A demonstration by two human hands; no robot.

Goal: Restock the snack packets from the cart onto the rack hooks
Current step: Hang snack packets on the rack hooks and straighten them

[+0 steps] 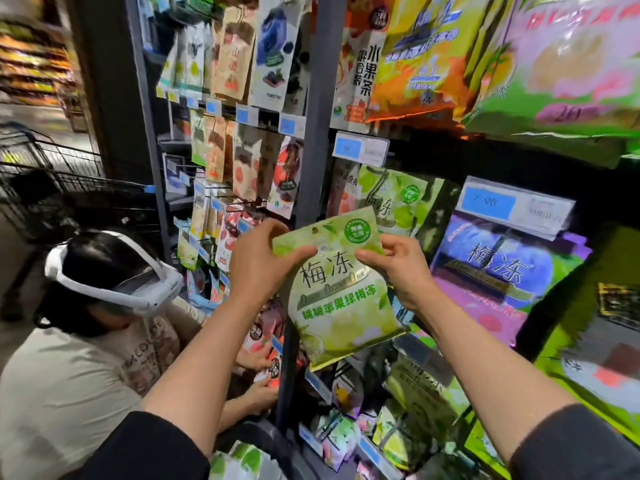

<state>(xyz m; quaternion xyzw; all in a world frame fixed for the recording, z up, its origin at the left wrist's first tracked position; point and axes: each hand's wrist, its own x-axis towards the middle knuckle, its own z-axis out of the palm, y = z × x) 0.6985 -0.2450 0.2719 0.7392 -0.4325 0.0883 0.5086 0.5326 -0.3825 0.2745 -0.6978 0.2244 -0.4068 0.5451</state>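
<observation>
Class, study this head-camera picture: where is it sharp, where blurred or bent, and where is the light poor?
Head view: the green packet gripped by the left hand and right hand is sharp; the packets at the right edge smear; the rack post bows from the wide lens; lower hooks sit in shadow.

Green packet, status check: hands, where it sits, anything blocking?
Left hand and right hand both pinch green packet by its top. Held before rack, not yet hooked. Crouching person lower left, apart.

Hanging packets [398, 199] perhaps crowding hooks
</observation>
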